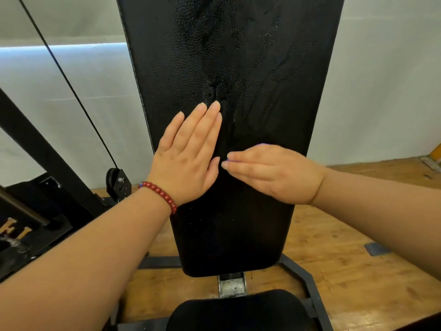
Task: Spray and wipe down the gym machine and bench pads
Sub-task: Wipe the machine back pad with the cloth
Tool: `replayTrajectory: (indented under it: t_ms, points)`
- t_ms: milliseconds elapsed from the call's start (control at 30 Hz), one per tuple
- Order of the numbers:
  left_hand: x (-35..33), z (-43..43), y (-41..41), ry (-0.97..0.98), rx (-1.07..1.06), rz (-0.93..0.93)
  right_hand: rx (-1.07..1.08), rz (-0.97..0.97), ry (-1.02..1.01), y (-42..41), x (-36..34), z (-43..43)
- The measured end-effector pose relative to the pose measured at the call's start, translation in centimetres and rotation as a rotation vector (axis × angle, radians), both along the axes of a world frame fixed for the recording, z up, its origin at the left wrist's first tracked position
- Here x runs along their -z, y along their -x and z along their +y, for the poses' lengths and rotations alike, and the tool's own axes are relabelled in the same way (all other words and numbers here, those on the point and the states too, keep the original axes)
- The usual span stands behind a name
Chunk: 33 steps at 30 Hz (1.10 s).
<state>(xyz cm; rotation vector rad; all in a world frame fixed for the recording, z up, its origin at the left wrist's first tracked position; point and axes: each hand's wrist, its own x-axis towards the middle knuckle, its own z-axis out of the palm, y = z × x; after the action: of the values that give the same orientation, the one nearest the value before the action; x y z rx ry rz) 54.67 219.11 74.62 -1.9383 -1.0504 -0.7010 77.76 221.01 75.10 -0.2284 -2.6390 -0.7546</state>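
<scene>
Black pad [235, 235], left hand [188, 158] at its edge.

Left hand [188, 158], right hand [269, 173] flat (fingers [205, 125] straight)

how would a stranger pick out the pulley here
Start at the tall black back pad filling the middle. Just off its lower left edge sits the pulley, a small black wheel in a bolted bracket. It alone has a thin black cable running into it.
</scene>
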Motion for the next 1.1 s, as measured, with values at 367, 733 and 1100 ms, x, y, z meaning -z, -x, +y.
replayTrajectory:
  t_ms: [367, 733, 1100]
  points:
    - [1.0, 0.6, -0.2, -0.006, -0.058, -0.01, 0.015, 0.087, -0.033, 0.0, -3.3, 1.1]
    - [1.0, 0.7, -0.3, 0.002, -0.056, -0.023, 0.01, 0.05, -0.071, -0.4, -6.3, 2.1]
    - [0.6, 0.2, -0.4, 0.021, -0.091, 0.001, -0.005, 0.04, -0.128, 0.0, -8.1, 2.5]
